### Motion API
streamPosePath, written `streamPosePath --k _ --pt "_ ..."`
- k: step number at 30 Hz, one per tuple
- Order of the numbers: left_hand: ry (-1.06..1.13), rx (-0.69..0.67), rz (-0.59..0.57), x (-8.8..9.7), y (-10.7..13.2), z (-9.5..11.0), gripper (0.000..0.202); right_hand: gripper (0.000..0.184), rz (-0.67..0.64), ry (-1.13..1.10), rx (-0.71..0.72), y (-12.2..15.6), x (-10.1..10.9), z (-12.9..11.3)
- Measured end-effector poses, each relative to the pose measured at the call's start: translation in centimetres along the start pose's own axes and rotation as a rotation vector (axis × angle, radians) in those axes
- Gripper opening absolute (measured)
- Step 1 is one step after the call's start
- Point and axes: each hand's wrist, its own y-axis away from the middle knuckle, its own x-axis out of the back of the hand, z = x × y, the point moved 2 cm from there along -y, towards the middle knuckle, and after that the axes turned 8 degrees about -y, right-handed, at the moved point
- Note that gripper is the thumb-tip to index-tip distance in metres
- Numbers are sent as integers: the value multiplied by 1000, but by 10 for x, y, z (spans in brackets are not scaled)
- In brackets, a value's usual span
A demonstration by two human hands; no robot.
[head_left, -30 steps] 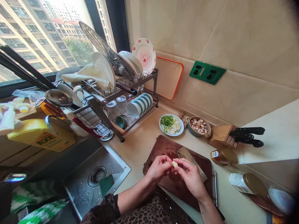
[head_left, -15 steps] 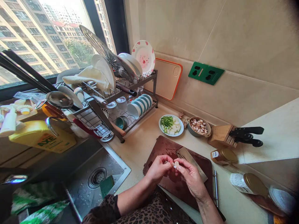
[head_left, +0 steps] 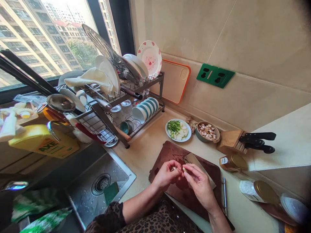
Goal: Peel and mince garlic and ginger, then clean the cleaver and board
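Above the brown cutting board (head_left: 160, 152), my left hand (head_left: 167, 174) and my right hand (head_left: 199, 183) meet, fingertips almost touching. Pinched in the right fingertips is a small pale garlic clove (head_left: 184, 169), mostly covered by the fingers. The left fingers are closed too, with a whitish bit of garlic (head_left: 173, 168) showing between them. Under the right hand a broad-bladed cleaver (head_left: 194, 159) lies flat on the board. Behind it stand a plate of cut green and white vegetables (head_left: 178, 130) and a bowl of unpeeled garlic cloves (head_left: 207, 131).
To the right are a knife block (head_left: 228, 142), a jar (head_left: 233, 161) and a gold-lidded jar (head_left: 259, 191). On the left are the sink (head_left: 85, 187), a two-tier dish rack (head_left: 143, 87) and a yellow detergent bottle (head_left: 43, 142). Ginger (head_left: 190, 123) lies by the wall.
The fingertips have drawn slightly apart around the garlic, and the clove now shows less between them. The board, cleaver, plate and bowl stay where they were.
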Motion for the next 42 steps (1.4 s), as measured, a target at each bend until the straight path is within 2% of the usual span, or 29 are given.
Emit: streamPosePath --k 5,12,24,32,37,40,42 --pt "-15 43 32 3 -1 -1 28 21 -9 190 135 -1 2 -4" --pt "-61 64 13 4 1 0 42 24 -53 282 242 -5 2 -8" --pt "78 123 -95 6 -3 -5 38 19 -77 262 205 -5 3 -8" --pt "-13 129 -59 5 -2 -4 35 20 -81 280 233 -5 0 -8" --pt "3 109 0 4 -3 -8 32 19 -80 174 189 -4 -5 -8" --pt "11 90 -12 3 -2 -5 31 14 -29 -29 78 -4 -6 -1" --pt "-9 88 -14 3 -1 -2 30 18 6 -230 -31 -4 -8 6"
